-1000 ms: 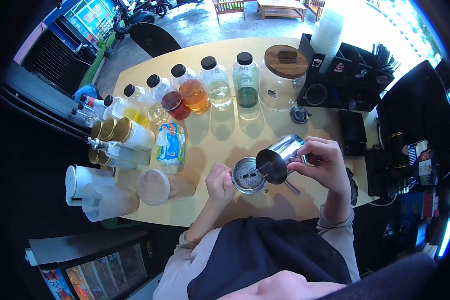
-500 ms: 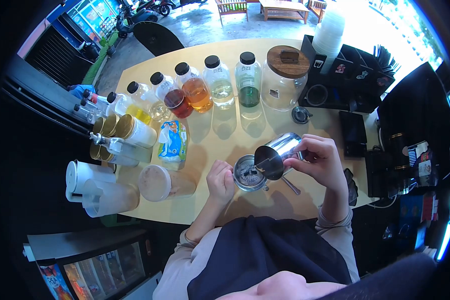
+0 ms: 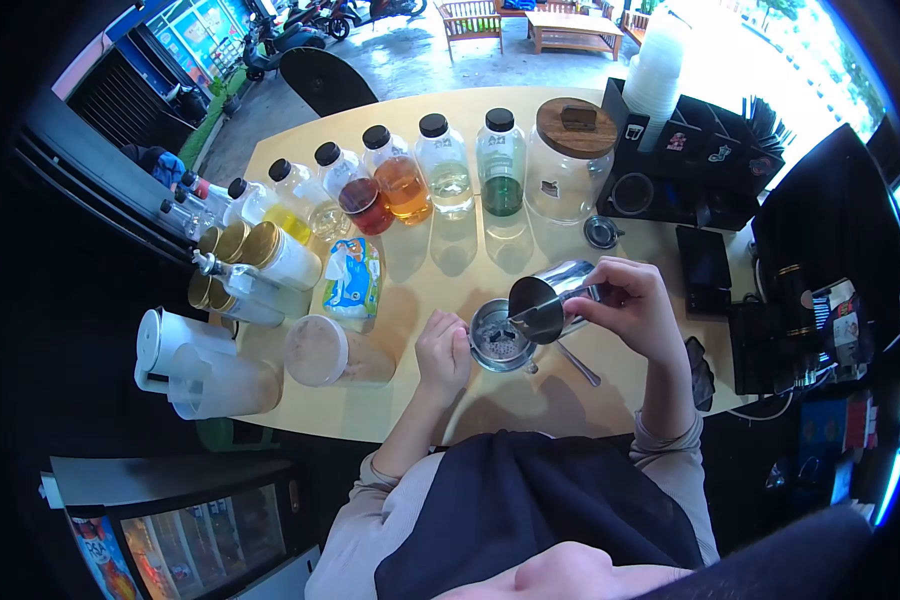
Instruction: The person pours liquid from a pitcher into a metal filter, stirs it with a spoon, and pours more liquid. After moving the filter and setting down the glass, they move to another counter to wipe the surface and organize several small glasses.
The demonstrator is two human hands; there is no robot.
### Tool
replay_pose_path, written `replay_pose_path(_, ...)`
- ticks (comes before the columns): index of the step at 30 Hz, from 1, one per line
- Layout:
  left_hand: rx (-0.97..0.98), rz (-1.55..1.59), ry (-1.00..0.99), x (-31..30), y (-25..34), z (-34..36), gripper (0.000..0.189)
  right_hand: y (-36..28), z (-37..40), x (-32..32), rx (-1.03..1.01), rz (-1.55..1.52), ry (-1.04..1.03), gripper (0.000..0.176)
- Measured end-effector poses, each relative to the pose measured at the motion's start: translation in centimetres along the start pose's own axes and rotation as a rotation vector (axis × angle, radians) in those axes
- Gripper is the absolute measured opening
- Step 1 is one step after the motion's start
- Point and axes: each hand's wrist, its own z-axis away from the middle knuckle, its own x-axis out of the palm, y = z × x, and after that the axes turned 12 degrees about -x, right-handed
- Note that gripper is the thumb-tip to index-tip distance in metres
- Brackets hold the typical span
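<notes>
A small round pot [image 3: 517, 360] with clear sides and a short spout stands on the table; dark pieces and pale bubbles show inside it. Closed fingers of my left hand [image 3: 443, 350] grip it at its left side, where the handle is mostly hidden. My right hand [image 3: 620, 300] pinches the handle of a shiny metal jug [image 3: 568, 275]. The jug is tilted left, its mouth over the pot's right rim. Behind the jug and pot, a spoon [image 3: 580, 366] lies on the table, partly covered.
Several black-capped bottles [image 3: 402, 190] of coloured liquid line the back beside a wooden-lidded jar [image 3: 570, 180]. A small round lid [image 3: 601, 232] lies before the jar. A wipes pack [image 3: 352, 285], a tub [image 3: 317, 352] and plastic pitchers [image 3: 205, 390] stand left; a black organizer [image 3: 675, 165] stands right.
The view has shifted slightly. The jug stays tilted over the pot, its mouth a little higher and turned somewhat. My left hand keeps its grip on the pot.
</notes>
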Motion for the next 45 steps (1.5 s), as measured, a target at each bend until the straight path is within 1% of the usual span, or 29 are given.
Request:
replay_pose_path(2,0.003,-0.006,0.014,0.0,0.0,0.0,0.024,0.4,0.3,0.2,0.018,-0.033,0.015,0.023)
replay_pose_path(4,0.011,-0.035,0.016,-0.1,0.0,0.0,0.024,1.0,0.7,0.4,0.055,-0.162,0.069,0.021)
replay_pose_path(5,0.014,-0.036,0.019,-0.1,0.0,0.0,0.024,1.0,0.8,0.3,0.051,-0.162,0.068,0.021)
replay_pose_path(7,0.038,-0.055,0.023,-0.2,0.1,-0.1,0.024,1.0,1.1,0.1,0.045,-0.108,0.075,0.014)
replay_pose_path(8,0.041,-0.054,0.024,-0.2,0.1,-0.1,0.024,1.1,1.2,0.3,0.084,-0.132,0.093,0.012)
replay_pose_path(11,0.037,-0.06,0.034,-0.1,0.0,0.0,0.025,2.4,1.9,0.6,0.119,-0.18,0.155,0.016)
replay_pose_path(14,0.042,-0.082,0.034,-0.1,-0.1,0.0,0.026,2.4,2.2,0.9,0.114,-0.218,0.189,0.016)
replay_pose_path(18,0.023,-0.122,0.034,-0.2,0.0,0.1,0.028,3.8,2.7,1.2,0.094,-0.23,0.188,0.016)
replay_pose_path(20,0.021,-0.13,0.034,-0.2,0.2,0.0,0.028,3.6,2.8,1.3,0.101,-0.264,0.193,0.016)
replay_pose_path(24,0.019,-0.152,0.027,-0.5,0.4,0.0,0.03,2.5,2.9,1.3,0.119,-0.233,0.183,0.016)
replay_pose_path(27,0.013,-0.156,0.022,-0.5,0.3,0.0,0.03,1.6,3.0,1.6,0.122,-0.28,0.217,0.019)
replay_pose_path(29,0.023,-0.154,0.033,-0.5,0.3,0.0,0.031,1.1,3.1,1.7,0.134,-0.308,0.235,0.014)
replay_pose_path(32,0.006,-0.136,0.027,-0.6,0.5,0.0,0.032,1.9,3.5,1.7,0.138,-0.243,0.248,0.015)
replay_pose_path(34,-0.035,-0.103,-0.035,-0.8,0.4,0.0,0.034,2.0,3.8,1.9,0.146,-0.207,0.256,0.015)
replay_pose_path(35,-0.034,-0.101,-0.033,-0.9,0.4,0.0,0.034,2.0,3.9,1.9,0.156,-0.172,0.265,0.015)
replay_pose_path(37,-0.079,-0.073,-0.078,-1.1,0.5,0.1,0.036,2.1,4.1,2.0,0.169,-0.18,0.273,0.015)
replay_pose_path(39,-0.073,-0.061,-0.071,-1.1,0.6,0.0,0.036,1.6,4.2,2.2,0.184,-0.187,0.283,0.015)
replay_pose_path(41,-0.066,-0.049,-0.064,-1.0,0.4,0.1,0.036,1.0,4.2,2.4,0.214,-0.198,0.336,0.021)
replay_pose_path(43,-0.047,-0.036,-0.032,-0.8,0.0,0.1,0.036,1.2,4.3,2.5,0.204,-0.192,0.34,0.021)
replay_pose_path(45,-0.067,-0.034,-0.053,-1.1,0.4,0.1,0.036,1.3,4.3,2.4,0.195,-0.188,0.343,0.021)
